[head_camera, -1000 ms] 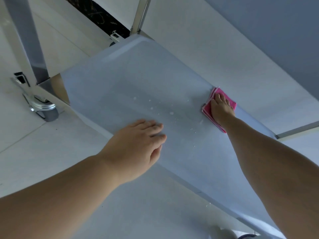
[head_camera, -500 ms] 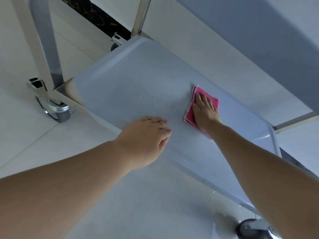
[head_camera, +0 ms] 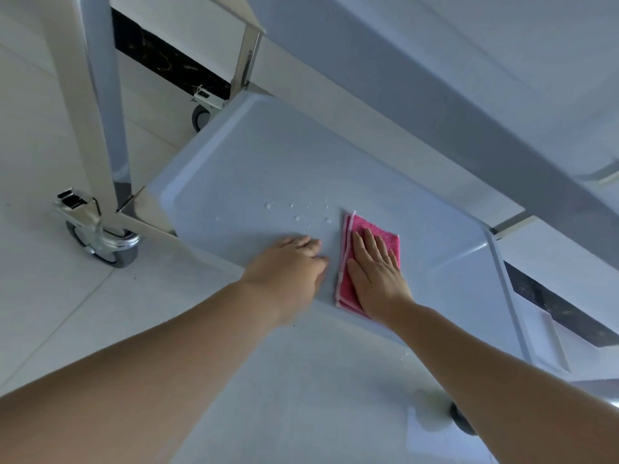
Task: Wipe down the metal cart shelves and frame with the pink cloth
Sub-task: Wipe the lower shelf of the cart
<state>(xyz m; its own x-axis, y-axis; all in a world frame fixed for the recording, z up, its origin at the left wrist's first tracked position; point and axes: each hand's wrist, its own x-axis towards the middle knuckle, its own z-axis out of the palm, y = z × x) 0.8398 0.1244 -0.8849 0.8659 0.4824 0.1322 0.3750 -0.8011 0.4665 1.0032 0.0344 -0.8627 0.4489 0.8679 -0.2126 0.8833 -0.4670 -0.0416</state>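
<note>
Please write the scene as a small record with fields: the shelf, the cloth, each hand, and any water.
shelf: lowest cart shelf, grey, raised rim
cloth: pink cloth, folded, flat on shelf near front edge
right hand: flat on the cloth, fingers straight
left hand: rests on shelf's front edge, beside cloth
water: droplets on shelf, beyond both hands

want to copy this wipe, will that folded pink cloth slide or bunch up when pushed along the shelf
Probably floppy: the pink cloth lies in soft folded layers, so it may bunch unless the right hand presses flat. It likely glides: droplets sit on the smooth shelf.
</note>
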